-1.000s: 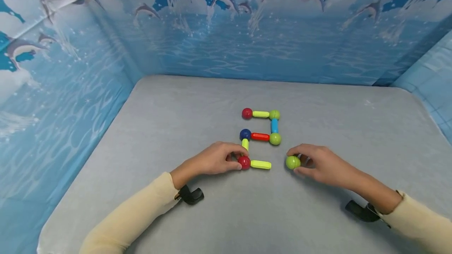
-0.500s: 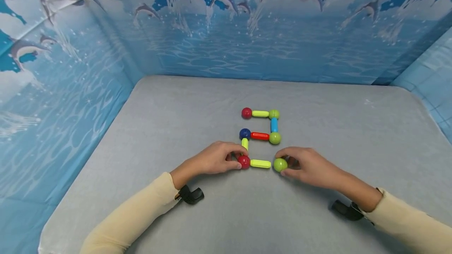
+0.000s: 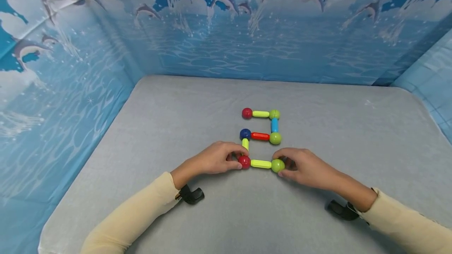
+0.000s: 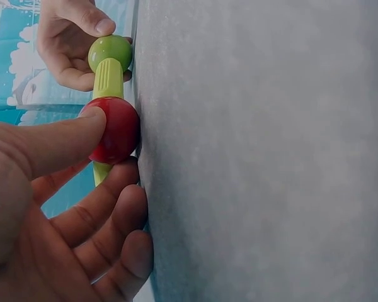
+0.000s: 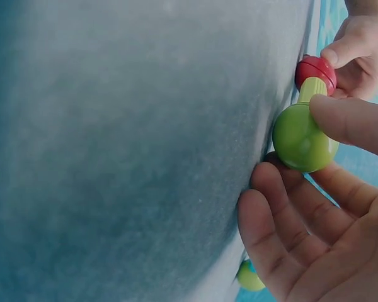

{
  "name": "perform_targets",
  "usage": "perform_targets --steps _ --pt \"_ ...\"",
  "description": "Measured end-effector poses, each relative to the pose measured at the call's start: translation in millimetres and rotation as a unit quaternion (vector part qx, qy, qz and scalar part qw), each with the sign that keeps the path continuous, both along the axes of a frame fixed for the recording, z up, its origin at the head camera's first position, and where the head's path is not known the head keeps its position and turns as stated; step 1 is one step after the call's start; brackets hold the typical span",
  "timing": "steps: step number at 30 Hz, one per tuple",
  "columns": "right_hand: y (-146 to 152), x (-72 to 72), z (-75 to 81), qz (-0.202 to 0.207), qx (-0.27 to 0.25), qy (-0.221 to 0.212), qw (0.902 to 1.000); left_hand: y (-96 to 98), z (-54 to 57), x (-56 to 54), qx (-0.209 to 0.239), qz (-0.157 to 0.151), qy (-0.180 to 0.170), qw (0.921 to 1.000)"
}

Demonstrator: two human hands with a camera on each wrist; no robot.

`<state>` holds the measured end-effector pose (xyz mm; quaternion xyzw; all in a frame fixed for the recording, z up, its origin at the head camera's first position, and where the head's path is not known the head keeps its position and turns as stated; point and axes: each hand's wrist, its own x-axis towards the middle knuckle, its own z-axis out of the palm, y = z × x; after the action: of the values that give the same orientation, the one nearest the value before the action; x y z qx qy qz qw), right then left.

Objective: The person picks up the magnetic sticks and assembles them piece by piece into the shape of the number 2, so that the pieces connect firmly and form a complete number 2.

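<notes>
My left hand pinches a red ball at the near left corner of a ball-and-stick chain. From it a yellow-green stick runs right to a green ball, which touches the stick's end. Thumb and fingers of my right hand pinch that green ball. Another yellow-green stick, partly behind the left fingers, leads away to a dark blue ball. A red stick, a second green ball and a blue stick continue the chain.
The chain's far row has a green ball, a yellow-green stick and a red ball. All lie flat on a grey cloth-covered table. Blue dolphin-print curtains stand behind and at both sides.
My right hand has moved left with the green ball until it met the free end of the near yellow-green stick. The left hand has stayed on the red ball.
</notes>
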<state>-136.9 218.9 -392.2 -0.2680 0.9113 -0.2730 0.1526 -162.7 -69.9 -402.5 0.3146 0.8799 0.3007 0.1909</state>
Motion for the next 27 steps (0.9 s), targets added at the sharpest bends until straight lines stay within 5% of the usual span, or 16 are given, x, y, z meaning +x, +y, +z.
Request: perform_targets --steps 20,27 --pt "4.9 0.5 -2.6 0.015 0.001 0.009 0.9998 -3.7 0.1 4.0 -0.013 -0.001 0.028 0.9995" --pt "48.0 12.1 1.3 -0.015 -0.04 0.013 0.999 -34.3 4.5 13.0 0.002 0.06 0.055 0.9967"
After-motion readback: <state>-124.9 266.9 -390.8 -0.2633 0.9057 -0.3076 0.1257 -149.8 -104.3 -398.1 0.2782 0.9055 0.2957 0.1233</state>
